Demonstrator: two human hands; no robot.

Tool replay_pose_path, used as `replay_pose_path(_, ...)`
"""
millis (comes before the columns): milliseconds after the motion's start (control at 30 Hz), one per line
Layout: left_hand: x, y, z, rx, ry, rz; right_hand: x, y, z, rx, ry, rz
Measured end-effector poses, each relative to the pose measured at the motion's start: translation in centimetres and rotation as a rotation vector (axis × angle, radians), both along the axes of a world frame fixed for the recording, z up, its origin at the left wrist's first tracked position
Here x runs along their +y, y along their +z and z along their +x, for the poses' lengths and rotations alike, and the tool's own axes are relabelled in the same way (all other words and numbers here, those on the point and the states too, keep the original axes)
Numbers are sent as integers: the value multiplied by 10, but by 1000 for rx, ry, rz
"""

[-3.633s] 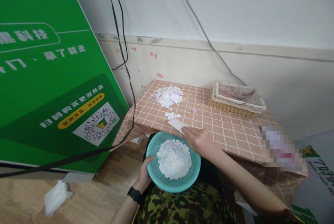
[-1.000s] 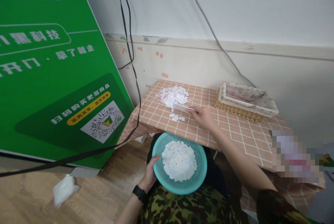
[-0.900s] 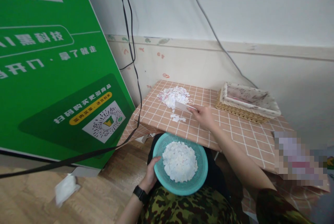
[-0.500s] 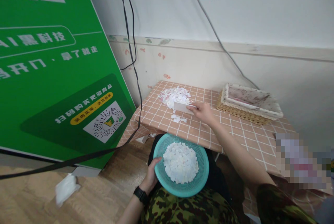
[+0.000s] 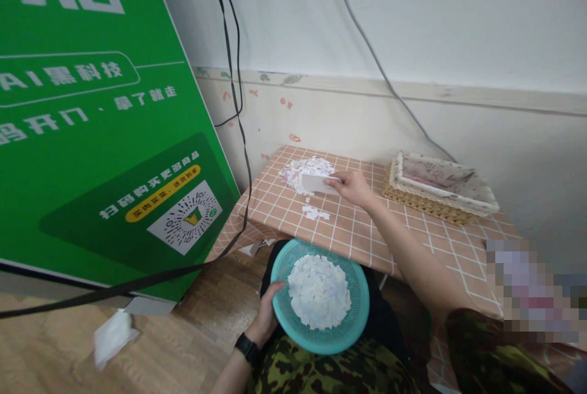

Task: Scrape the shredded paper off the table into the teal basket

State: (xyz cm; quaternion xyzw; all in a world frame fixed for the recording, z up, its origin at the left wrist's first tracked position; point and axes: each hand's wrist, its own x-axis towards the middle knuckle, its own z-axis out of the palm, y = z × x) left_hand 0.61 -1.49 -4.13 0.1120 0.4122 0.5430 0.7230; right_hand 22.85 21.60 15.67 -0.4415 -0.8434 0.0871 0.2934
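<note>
A teal plastic colander (image 5: pixel 358 314) rests on my lap, heaped with small white paper scraps (image 5: pixel 320 292). My left hand (image 5: pixel 270 313) is closed on its left rim, thumb over the edge. Out over the table, my right hand (image 5: pixel 352 188) pinches the right end of a flat white card (image 5: pixel 315 183), held on edge. The card stands against the near side of a pile of paper scraps (image 5: pixel 308 166), some with pinkish print. Nearer the table's front edge lies a small cluster of loose scraps (image 5: pixel 315 213), apart from the card.
The table (image 5: pixel 275 210) wears a brown checked cloth. A lined wicker basket (image 5: pixel 435 192) sits at its back right. At left stands a green cabinet (image 5: pixel 114 167), with a black cable (image 5: pixel 247 198) hanging before it. A white plastic bag (image 5: pixel 114 339) lies on the floor.
My right hand and the card have shifted slightly back toward the pile, widening the gap to the loose scraps. My left hand keeps its hold on the colander. The view has moved slightly.
</note>
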Motion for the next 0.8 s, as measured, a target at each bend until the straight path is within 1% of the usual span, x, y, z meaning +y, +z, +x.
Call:
replay_pose_path(133, 1, -2, 0, 9, 11, -13, 4, 1, -7, -104, 57, 9)
replay_pose_path(233, 1, -2, 0, 10, 8, -20, 6, 5, -5, -133, 66, -22)
replay_pose_path(400, 1, -1, -1, 8, 11, -4, 6, 14, -2, -70, 90, -82)
replay_pose_path(567, 1, -2, -1, 21, 22, -38, 3, 12, 1, -71, 117, -108)
replay_pose_path(667, 1, -2, -1, 41, 41, -47, 0, 10, 10, -48, 82, -119)
replay_pose_path(733, 0, -1, 0, 44, 37, -46, -2, 7, 16, -2, 35, -102)
replay_pose_path(800, 0, 1, 0, 40, 27, -41, -4, 4, 19, 30, 21, -90)
